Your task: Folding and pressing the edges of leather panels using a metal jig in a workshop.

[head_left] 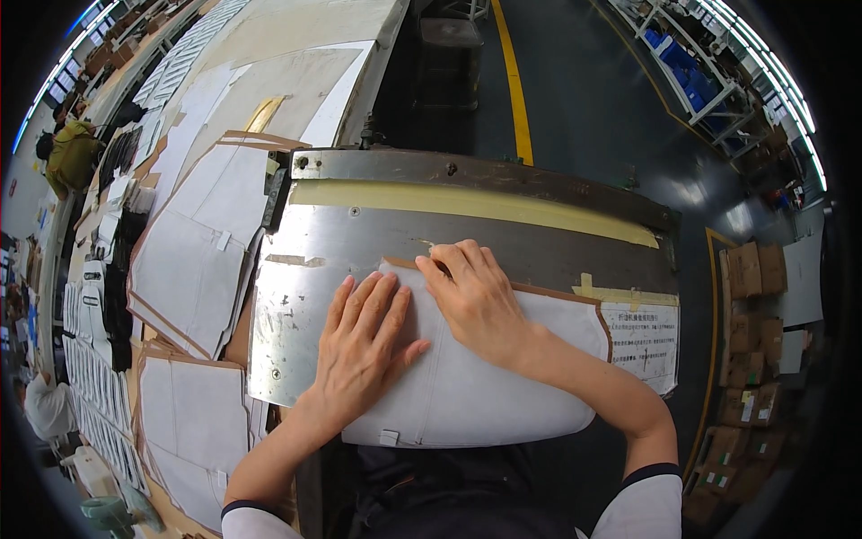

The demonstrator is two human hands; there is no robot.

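A white, leather-like panel [485, 409] with seam lines and a brown edge lies across the near part of a metal work plate [301, 234]. Its near edge reaches my lap. My left hand [359, 350] rests flat on the panel's left part, fingers stretched out and slightly apart. Just right of it, my right hand [476, 301] is curled, with thumb and fingers pinched at the far brown edge. A small dark spot shows between those fingers; I cannot make out what it is. A small white tab [389, 438] sits at the panel's near left edge.
Similar white panels lie stacked [193, 242] on the table at left, more [193, 413] nearer me. Yellow tape [467, 211] runs along the plate's far side; a printed sheet [642, 341] is fixed at right. Cardboard boxes [745, 350] stand beyond. Another person [74, 157] is far left.
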